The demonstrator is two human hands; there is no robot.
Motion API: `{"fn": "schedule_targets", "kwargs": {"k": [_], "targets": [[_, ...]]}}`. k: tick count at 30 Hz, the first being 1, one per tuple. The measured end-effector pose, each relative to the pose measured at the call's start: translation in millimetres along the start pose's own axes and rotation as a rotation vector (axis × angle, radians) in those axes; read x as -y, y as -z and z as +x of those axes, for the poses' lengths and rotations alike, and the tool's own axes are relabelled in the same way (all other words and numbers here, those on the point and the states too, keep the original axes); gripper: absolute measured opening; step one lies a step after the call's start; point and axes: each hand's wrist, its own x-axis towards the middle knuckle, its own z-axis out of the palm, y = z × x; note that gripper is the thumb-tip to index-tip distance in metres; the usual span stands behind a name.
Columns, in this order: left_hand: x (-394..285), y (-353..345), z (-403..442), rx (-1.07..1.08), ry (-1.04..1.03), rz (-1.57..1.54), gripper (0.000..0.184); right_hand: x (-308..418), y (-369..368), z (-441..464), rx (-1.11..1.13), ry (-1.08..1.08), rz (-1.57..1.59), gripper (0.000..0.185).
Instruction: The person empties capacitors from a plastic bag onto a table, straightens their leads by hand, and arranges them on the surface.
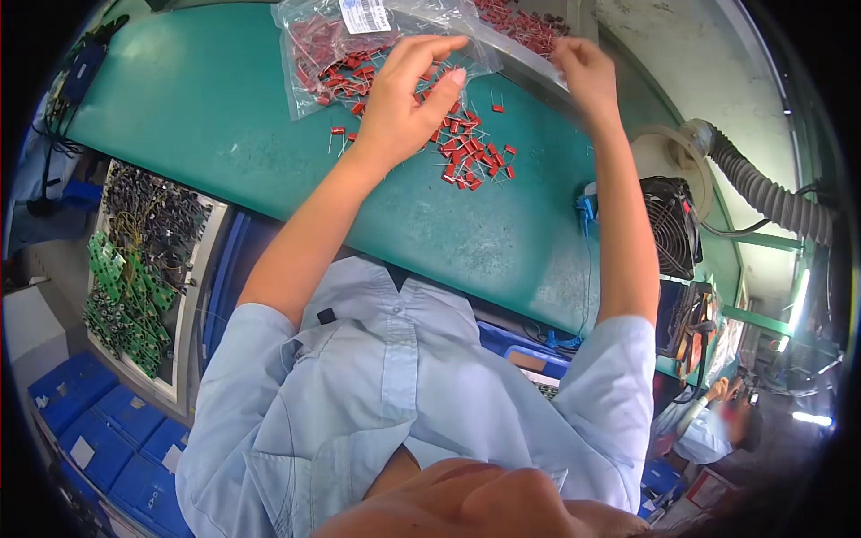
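Observation:
Red two-legged components (466,152) lie in a loose pile on the green table. My left hand (399,103) is over the pile's upper left part, thumb and forefinger apart, with nothing seen between them. Beside it, a clear plastic bag (309,63) with a white label holds more red components. My right hand (587,76) is at the edge of a metal tray (529,67), its fingers pinched together; what they hold, if anything, is too small to make out. More red components (529,31) lie in the tray.
The green table (197,99) carries a black fan (668,224) at right, near a grey ribbed hose (762,184). Below left are a crate of green circuit boards (134,296) and blue bins (117,430). Another person (704,439) is at lower right.

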Motion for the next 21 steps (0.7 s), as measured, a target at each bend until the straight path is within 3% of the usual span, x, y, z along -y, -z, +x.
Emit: {"fn": "schedule_targets", "kwargs": {"k": [2, 6, 13, 16, 21], "targets": [[-1.6, -1.6, -0.9, 0.011, -0.033, -0.004, 0.035, 26.2, 5.5, -51.4, 0.209, 0.031, 0.002, 0.018], [-5.9, -4.6, -4.7, 0.069, -0.06, -0.026, 0.031, 59.6, 9.8, -123.2, 0.473, -0.192, -0.12, 0.02], [5.4, -12.8, -8.5, 0.044, -0.021, -0.036, 0.025, 63.4, -3.1, -135.4, 0.599, -0.238, -0.22, 0.022], [15.3, -11.8, -8.6, 0.072, -0.077, 0.052, 0.025, 63.7, 1.2, -139.8, 0.536, -0.171, -0.229, 0.021], [1.8, -14.6, -16.3, 0.212, -0.015, 0.01, 0.024, 96.0, 28.3, -166.7, 0.387, -0.315, 0.152, 0.018]]}}
